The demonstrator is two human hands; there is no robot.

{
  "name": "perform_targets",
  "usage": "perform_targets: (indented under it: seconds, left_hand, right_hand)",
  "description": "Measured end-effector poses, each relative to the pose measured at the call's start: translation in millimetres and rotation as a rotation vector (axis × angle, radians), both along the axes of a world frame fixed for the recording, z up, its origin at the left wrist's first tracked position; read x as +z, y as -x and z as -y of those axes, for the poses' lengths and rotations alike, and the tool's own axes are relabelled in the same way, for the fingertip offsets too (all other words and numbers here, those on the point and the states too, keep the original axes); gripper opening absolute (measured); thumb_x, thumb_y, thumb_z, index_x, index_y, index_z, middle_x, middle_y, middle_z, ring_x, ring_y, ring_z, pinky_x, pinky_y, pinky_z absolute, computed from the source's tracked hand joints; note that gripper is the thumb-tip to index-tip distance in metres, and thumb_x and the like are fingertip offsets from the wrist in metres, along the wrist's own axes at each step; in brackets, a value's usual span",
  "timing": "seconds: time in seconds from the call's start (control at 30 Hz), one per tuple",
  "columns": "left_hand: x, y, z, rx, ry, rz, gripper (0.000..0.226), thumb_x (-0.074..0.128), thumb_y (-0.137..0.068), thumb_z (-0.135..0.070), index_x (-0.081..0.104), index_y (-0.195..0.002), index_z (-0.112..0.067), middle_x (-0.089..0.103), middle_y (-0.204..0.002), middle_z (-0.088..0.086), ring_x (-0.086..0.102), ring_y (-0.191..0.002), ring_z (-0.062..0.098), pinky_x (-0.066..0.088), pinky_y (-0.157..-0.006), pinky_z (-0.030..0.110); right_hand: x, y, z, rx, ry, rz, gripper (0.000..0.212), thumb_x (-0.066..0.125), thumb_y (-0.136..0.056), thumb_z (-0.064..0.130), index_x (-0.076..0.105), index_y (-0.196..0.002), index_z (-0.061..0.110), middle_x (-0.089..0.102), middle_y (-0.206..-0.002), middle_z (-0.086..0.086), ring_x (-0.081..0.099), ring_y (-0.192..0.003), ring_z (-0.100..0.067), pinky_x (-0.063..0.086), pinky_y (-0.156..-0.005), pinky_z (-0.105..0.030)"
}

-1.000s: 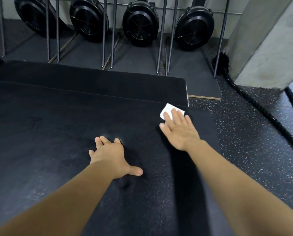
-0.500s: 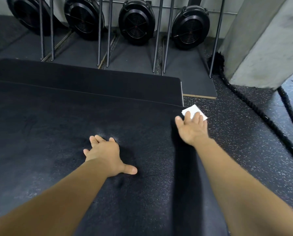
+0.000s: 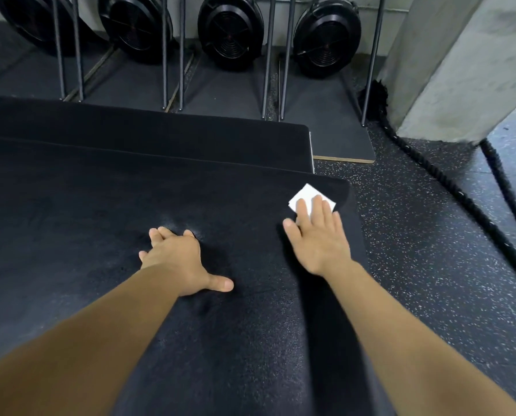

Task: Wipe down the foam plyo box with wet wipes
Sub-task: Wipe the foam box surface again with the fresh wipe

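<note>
The black foam plyo box (image 3: pixel 70 229) fills the left and middle of the head view, its top facing me. A folded white wet wipe (image 3: pixel 306 195) lies near the box's far right corner. My right hand (image 3: pixel 319 238) presses flat on the wipe with straight fingers, covering its near half. My left hand (image 3: pixel 178 259) rests flat on the box top to the left, fingers spread and thumb out to the right. A pale scuffed patch shows just beyond the left fingers.
A second black foam box (image 3: pixel 160 139) lies behind the first. Several black fan wheels (image 3: pixel 325 34) and upright metal bars (image 3: pixel 268 55) stand at the back. A thick black rope (image 3: pixel 449 187) runs across the speckled rubber floor (image 3: pixel 431 265) beside a concrete pillar (image 3: pixel 449 70).
My right hand slid the wipe right to the box's edge, then back left onto the top near the corner. My left hand stayed planted.
</note>
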State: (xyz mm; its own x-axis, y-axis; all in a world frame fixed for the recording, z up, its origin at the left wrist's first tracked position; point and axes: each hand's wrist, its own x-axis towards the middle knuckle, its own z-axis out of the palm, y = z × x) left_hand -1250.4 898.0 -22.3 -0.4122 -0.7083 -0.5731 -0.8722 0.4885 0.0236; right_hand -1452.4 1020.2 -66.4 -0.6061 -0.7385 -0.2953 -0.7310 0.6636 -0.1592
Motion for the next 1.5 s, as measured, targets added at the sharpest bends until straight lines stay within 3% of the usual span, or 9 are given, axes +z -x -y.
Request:
perform_targets:
  seconds: [0.17, 0.33, 0.53, 0.77, 0.9, 1.2, 1.5]
  left_hand:
    - [-2.7, 0.3, 1.3, 0.000, 0.008, 0.004, 0.131, 0.070, -0.048, -0.083, 0.026, -0.147, -0.009, 0.024, -0.147, 0.026, 0.010, -0.142, 0.038, 0.033, -0.109, 0.055]
    - [-4.4, 0.4, 1.8, 0.011, 0.012, 0.004, 0.134, 0.070, -0.047, -0.084, 0.023, -0.148, -0.008, 0.023, -0.146, 0.027, 0.007, -0.143, 0.039, 0.033, -0.109, 0.056]
    - [-0.9, 1.5, 0.1, 0.002, 0.018, 0.005, 0.127, 0.069, -0.047, -0.084, 0.032, -0.141, -0.008, 0.029, -0.142, 0.026, 0.012, -0.140, 0.038, 0.036, -0.107, 0.054]
    - [6.0, 1.1, -2.7, 0.003, 0.019, -0.004, 0.112, 0.072, -0.050, -0.080, 0.042, -0.132, -0.008, 0.035, -0.135, 0.022, 0.019, -0.136, 0.037, 0.040, -0.103, 0.052]
    - [5.3, -0.6, -4.4, -0.006, 0.034, -0.018, 0.118, 0.071, -0.053, -0.079, 0.035, -0.140, -0.009, 0.035, -0.136, 0.021, 0.020, -0.135, 0.035, 0.041, -0.103, 0.049]
    - [0.3, -0.5, -1.6, -0.008, 0.050, -0.027, 0.115, 0.072, -0.050, -0.080, 0.041, -0.135, -0.008, 0.034, -0.139, 0.023, 0.020, -0.136, 0.037, 0.041, -0.103, 0.051]
    - [-1.1, -0.9, -1.1, -0.015, 0.065, -0.036, 0.109, 0.072, -0.048, -0.081, 0.046, -0.126, -0.009, 0.036, -0.134, 0.023, 0.022, -0.134, 0.037, 0.042, -0.099, 0.054]
  right_hand:
    - [-2.0, 56.3, 15.5, -0.239, -0.016, 0.057, 0.069, 0.009, -0.100, 0.056, -0.006, -0.157, 0.020, -0.016, -0.162, -0.013, -0.017, -0.149, -0.025, -0.010, -0.121, -0.042]
    - [4.9, 53.2, 17.4, -0.318, -0.011, 0.090, 0.071, 0.012, -0.101, 0.055, -0.004, -0.157, 0.013, -0.015, -0.162, -0.018, -0.015, -0.149, -0.028, -0.006, -0.121, -0.043]
    - [6.1, -25.7, -11.4, -0.274, -0.008, 0.027, 0.078, 0.011, -0.100, 0.058, -0.009, -0.155, 0.006, -0.016, -0.160, -0.023, -0.017, -0.148, -0.033, -0.010, -0.120, -0.044]
    - [4.1, -111.5, -23.0, -0.155, -0.002, 0.059, 0.079, 0.002, -0.097, 0.061, -0.026, -0.147, 0.007, -0.034, -0.154, -0.019, -0.034, -0.143, -0.030, -0.023, -0.115, -0.042]
    - [1.6, -88.8, -27.2, -0.126, -0.007, -0.001, 0.077, 0.000, -0.097, 0.059, -0.021, -0.150, 0.007, -0.029, -0.157, -0.015, -0.033, -0.143, -0.026, -0.023, -0.115, -0.040]
    - [1.8, 11.7, -16.4, -0.389, -0.087, 0.036, 0.079, 0.008, -0.099, 0.059, -0.011, -0.154, 0.006, -0.017, -0.161, -0.020, -0.015, -0.149, -0.030, -0.009, -0.121, -0.043]
    - [8.3, -60.6, -23.8, -0.386, -0.079, 0.037, 0.083, 0.005, -0.098, 0.061, -0.015, -0.152, 0.001, -0.020, -0.158, -0.024, -0.020, -0.148, -0.033, -0.013, -0.119, -0.045]
